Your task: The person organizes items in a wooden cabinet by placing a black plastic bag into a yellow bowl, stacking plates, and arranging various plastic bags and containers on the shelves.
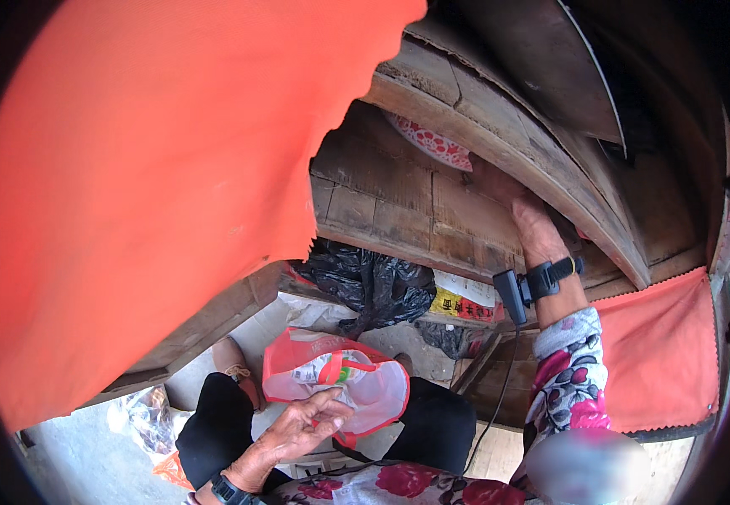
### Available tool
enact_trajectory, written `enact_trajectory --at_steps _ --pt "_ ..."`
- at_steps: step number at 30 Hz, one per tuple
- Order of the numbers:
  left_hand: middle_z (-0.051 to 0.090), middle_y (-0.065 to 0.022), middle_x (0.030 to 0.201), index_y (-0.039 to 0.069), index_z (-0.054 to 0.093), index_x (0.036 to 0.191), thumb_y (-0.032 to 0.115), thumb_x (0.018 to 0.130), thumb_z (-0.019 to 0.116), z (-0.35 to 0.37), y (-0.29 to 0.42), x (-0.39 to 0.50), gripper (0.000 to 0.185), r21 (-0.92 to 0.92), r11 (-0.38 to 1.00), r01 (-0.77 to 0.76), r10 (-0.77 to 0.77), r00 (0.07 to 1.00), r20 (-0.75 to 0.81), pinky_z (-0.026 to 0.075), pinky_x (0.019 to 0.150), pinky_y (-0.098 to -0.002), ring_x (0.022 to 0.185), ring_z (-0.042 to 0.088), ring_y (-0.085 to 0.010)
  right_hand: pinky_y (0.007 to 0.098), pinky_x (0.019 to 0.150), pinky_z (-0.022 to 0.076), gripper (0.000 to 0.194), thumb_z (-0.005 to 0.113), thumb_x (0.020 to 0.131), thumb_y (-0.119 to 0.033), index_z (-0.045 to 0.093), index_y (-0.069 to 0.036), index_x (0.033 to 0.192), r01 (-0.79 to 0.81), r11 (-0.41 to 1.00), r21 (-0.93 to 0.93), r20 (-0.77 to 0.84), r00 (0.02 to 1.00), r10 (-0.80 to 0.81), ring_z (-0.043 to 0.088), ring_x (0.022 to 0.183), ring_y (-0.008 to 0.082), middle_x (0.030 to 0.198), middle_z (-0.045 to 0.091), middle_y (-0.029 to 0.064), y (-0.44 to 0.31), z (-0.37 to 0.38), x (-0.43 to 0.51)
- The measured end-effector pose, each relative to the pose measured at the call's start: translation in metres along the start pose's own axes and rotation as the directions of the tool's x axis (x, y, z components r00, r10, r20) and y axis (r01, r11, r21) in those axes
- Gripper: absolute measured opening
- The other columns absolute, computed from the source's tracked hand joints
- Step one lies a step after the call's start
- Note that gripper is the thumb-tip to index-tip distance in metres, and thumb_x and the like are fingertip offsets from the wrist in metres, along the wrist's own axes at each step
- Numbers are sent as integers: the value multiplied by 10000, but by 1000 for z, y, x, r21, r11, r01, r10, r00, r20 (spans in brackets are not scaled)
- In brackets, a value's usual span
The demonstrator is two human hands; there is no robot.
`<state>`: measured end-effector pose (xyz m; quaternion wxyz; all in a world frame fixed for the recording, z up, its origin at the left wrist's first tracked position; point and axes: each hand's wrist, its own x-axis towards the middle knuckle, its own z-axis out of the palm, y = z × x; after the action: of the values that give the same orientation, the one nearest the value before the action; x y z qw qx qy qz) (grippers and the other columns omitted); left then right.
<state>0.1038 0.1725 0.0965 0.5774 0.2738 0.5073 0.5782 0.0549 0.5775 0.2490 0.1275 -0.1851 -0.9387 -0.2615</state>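
Observation:
My left hand (pixel 305 424) is at the near rim of a red and white bag (pixel 377 404), its fingers over the opening. A bit of red shows between thumb and fingers; whether they grip the rim is unclear. Inside the bag lies a clear package with printing and green marks (pixel 344 374). My right hand (pixel 497 183) reaches into a wooden drawer or compartment (pixel 390 189), under a thick wooden rail (pixel 497 132). Its shaded fingertips meet the edge of a red and white patterned dish or tray (pixel 431 142). Whether they grip it is hidden.
A large orange-red cloth (pixel 150 177) hangs at the left; another piece (pixel 661 353) is at the right. Below the compartment are a black plastic bag (pixel 377 284) and printed packaging (pixel 466 305). A cable (pixel 502 391) hangs from a device on my right wrist. Clear plastic (pixel 147 416) lies on the floor.

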Motion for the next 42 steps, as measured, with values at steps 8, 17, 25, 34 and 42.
enact_trajectory --at_steps 8,17,25,34,42 --pt "619 -96 1046 35 370 1318 135 893 534 4 -12 0 467 -8 999 -54 54 999 4 440 866 -322 983 566 -158 479 756 444 439 619 644 -85 530 -10 1068 168 962 216 -245 963 -113 568 870 367 898 582 218 -8 -49 -65" --pt "622 -112 1054 -27 373 1295 112 881 534 7 -6 9 465 86 993 -85 87 996 -16 433 882 -323 974 576 -177 387 648 333 510 621 453 -34 492 -26 947 373 876 307 -364 896 -254 475 760 270 878 509 113 -23 -116 -134" --pt "621 -143 1042 -8 393 1290 95 875 524 14 8 18 447 8 958 -286 285 951 -124 453 868 -340 961 589 -197 386 673 367 451 607 505 -93 508 -8 936 380 870 314 -389 887 -247 510 761 248 924 545 120 -26 -137 -189" --pt "539 -205 1144 -30 360 1279 217 873 554 54 94 13 513 -339 723 -602 539 799 -268 508 838 -434 1006 582 -326 371 703 366 306 597 615 -93 527 -31 906 336 865 374 -411 895 -171 516 765 223 935 550 98 -38 -139 -224" --pt "630 -168 906 25 493 983 163 894 522 58 119 31 167 -368 766 -527 383 834 -397 560 694 -362 784 657 -262 406 786 385 476 692 598 -171 519 -30 1019 308 773 555 -289 942 -168 507 865 277 1038 539 103 -26 -159 -224"
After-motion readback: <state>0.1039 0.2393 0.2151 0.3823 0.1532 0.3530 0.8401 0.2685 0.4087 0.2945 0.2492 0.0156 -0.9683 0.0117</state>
